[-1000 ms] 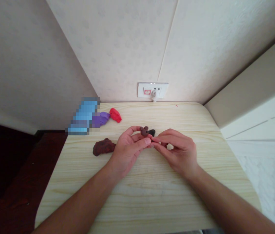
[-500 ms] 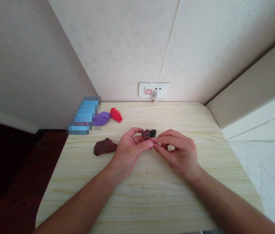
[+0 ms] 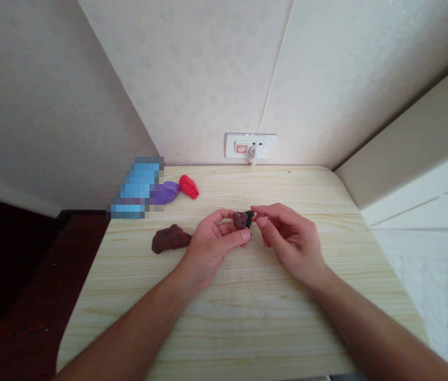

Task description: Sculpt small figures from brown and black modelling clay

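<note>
My left hand (image 3: pixel 211 246) is closed on a small brown clay figure (image 3: pixel 240 220), pinched between thumb and fingers. The figure has a rounded head with ear-like bumps and a dark dot at its front; its lower part is hidden by my fingers. Just right of it, my right hand (image 3: pixel 289 238) is raised with the fingers bent and the index fingertip and thumb tip slightly apart. Nothing shows between them. A black lump of clay (image 3: pixel 249 217) appears behind the figure, close to the right fingertips; whether they touch it I cannot tell.
A dark brown clay lump (image 3: pixel 171 239) lies left of my left hand on the light wooden table (image 3: pixel 224 328). Farther back are a red clay lump (image 3: pixel 189 187), a purple one (image 3: pixel 167 193) and a pixelated blue object (image 3: pixel 138 185). A wall socket (image 3: pixel 250 146) holds a white plug.
My right fingers have moved off the figure's lower part and up to the right, with the tips parting. The left hand has turned the figure slightly and shifted it to the right.
</note>
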Demonstrator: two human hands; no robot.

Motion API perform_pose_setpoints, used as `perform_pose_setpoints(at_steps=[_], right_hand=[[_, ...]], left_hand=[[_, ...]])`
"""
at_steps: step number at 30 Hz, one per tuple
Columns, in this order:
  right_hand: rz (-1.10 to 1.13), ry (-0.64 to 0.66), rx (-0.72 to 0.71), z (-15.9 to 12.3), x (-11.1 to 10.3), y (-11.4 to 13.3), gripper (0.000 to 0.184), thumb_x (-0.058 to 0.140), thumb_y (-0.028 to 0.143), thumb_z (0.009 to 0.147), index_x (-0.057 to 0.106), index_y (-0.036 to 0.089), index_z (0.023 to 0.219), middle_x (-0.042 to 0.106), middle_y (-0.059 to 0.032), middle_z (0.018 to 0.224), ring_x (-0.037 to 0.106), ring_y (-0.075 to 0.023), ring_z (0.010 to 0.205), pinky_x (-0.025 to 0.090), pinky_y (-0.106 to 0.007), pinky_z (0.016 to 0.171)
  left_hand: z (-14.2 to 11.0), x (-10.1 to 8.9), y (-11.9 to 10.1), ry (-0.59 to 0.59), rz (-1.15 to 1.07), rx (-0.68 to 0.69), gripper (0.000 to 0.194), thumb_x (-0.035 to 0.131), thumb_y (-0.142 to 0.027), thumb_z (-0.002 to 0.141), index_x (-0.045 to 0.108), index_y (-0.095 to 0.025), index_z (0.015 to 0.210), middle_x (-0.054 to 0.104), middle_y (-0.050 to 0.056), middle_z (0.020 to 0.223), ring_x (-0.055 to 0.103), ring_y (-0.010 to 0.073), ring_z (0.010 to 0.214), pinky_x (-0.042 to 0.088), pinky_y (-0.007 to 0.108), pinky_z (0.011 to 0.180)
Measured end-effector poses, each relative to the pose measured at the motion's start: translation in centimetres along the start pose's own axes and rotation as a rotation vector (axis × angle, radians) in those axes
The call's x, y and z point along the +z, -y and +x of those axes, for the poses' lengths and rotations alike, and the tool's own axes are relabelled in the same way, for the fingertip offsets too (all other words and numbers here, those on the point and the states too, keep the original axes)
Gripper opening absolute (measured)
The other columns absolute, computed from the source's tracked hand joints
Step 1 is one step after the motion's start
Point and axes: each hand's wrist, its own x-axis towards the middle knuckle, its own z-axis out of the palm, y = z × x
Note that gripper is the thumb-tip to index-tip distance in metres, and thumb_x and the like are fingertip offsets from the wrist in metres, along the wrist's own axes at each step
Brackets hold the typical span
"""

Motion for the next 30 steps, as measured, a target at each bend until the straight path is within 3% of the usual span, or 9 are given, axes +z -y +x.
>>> perform_pose_setpoints(at_steps=[6, 20, 30], right_hand=[[0.090, 0.099, -0.001, 0.44, -0.28, -0.23, 0.019, 0.068, 0.022, 0.095, 0.077, 0.026, 0.111, 0.068, -0.0059, 0.099, 0.061, -0.0113, 0.069, 0.048, -0.025, 0.054], [0.048, 0.109, -0.010, 0.49, -0.47, -0.43, 0.008, 0.069, 0.022, 0.095, 0.074, 0.022, 0.102, 0.066, -0.0036, 0.091, 0.058, -0.0098, 0.064, 0.047, -0.024, 0.053], [0.139, 0.127, 0.077, 0.45, -0.46, -0.26, 0.014, 0.073, 0.028, 0.092, 0.072, 0.020, 0.103, 0.071, -0.0057, 0.091, 0.062, -0.0120, 0.065, 0.048, -0.026, 0.055]], left_hand=[[0.08, -0.38, 0.06, 0.053, 0.032, -0.045, 0.035, 0.087, -0.012, 0.067, 0.069, -0.012, 0.097, 0.075, 0.005, 0.082, 0.065, 0.0124, 0.069, 0.049, 0.027, 0.068], [0.08, -0.70, -0.16, 0.109, 0.056, -0.103, 0.032, 0.087, -0.014, 0.069, 0.072, -0.011, 0.097, 0.073, 0.004, 0.078, 0.064, 0.0111, 0.064, 0.051, 0.025, 0.066], [0.16, -0.84, -0.06, 0.136, 0.055, -0.103, 0.031, 0.086, -0.013, 0.069, 0.072, -0.011, 0.097, 0.073, 0.004, 0.081, 0.064, 0.0109, 0.066, 0.051, 0.025, 0.067]])
